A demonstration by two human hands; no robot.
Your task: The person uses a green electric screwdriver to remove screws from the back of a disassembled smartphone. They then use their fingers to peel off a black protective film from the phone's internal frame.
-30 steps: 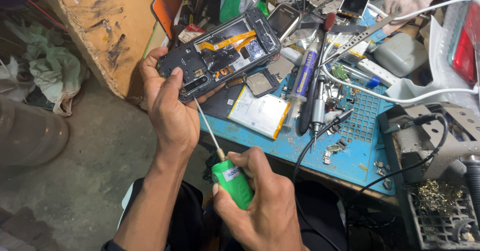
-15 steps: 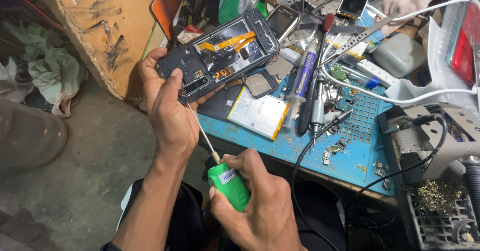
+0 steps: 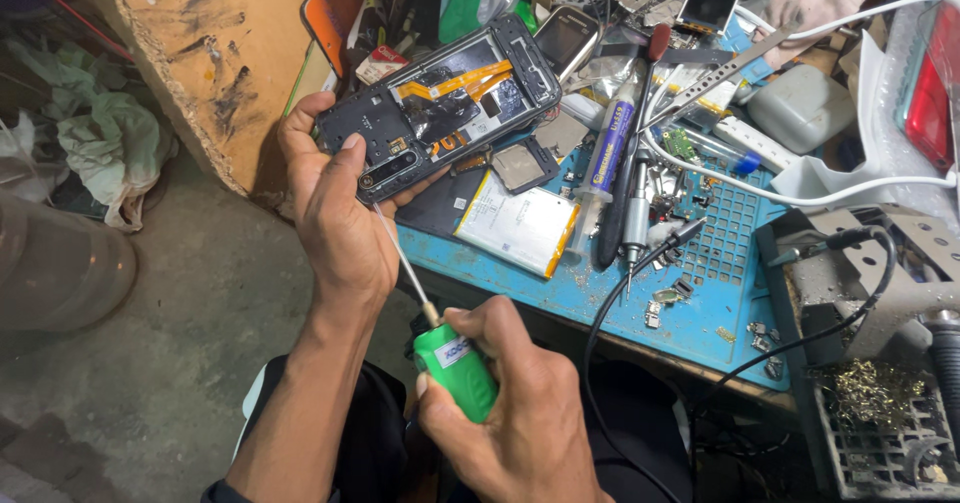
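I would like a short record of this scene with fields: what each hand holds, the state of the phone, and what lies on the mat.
Left hand: grips one end of the opened phone, thumb on top.
Right hand: holds the green-handled screwdriver, its tip at the phone's lower edge.
Phone: back cover off, orange flex cables showing.
Blue mat: flat battery, syringe tube, small loose parts.

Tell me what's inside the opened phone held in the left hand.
Inside the opened phone show an orange flex ribbon, dark shielding and a black camera strip. The left hand covers its near end, and the screwdriver tip meets it there.
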